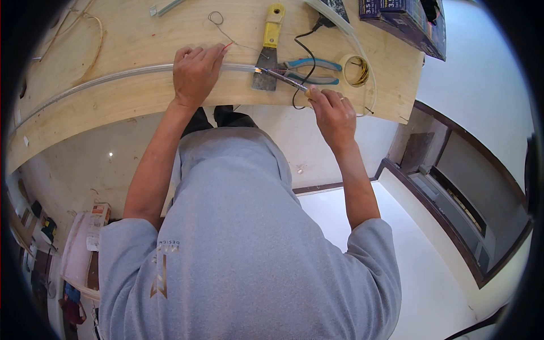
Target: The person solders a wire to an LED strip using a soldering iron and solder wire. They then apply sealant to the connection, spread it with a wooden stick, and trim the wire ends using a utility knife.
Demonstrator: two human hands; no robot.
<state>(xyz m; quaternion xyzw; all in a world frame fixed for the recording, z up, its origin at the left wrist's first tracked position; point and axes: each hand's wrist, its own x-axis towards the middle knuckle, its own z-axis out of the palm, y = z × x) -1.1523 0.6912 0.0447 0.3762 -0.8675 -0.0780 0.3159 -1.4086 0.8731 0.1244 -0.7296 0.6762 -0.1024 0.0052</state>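
A long pale translucent strip [130, 72] curves across the wooden table, and my left hand [195, 73] is closed around it. A bit of red wire [228, 46] shows at the fingertips of that hand. My right hand [334, 116] is closed on the handle of a thin metal tool [286, 79]. The tool's tip meets the end of the strip, where a small orange glow shows. Under that end lies the blade of a yellow-handled scraper [273, 28]. Blue-handled pliers [317, 64] rest just right of the scraper, partly behind the tool.
A tape roll [356, 71] with yellow wire inside lies right of the pliers. A black cable [306, 50] loops over them. Clear tubing [368, 54] curves past the roll. A printed box [405, 20] stands at the back right. Thin loose wire [216, 20] lies behind my left hand.
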